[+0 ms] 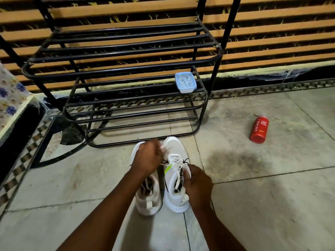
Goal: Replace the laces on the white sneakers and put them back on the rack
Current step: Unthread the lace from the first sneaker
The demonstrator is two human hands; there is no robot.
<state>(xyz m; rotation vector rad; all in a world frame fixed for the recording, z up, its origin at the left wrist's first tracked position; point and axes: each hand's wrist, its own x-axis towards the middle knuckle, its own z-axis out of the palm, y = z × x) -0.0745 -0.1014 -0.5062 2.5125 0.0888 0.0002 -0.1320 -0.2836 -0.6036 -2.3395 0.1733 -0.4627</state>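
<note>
I'm pinching the soft, limp lace [175, 162] near its tip with my left hand [147, 159], my right hand [198, 185] gripping the light sneaker [173, 146] by its collar.

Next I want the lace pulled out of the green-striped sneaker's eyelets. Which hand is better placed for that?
Left. The left hand pinches the lace above the toe of the sneaker. The right hand grips the collar, probably steadying it.

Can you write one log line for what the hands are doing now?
left hand: pinches lace | right hand: holds green-striped sneaker | other sneaker: on floor | rack: no sneakers yet
</note>
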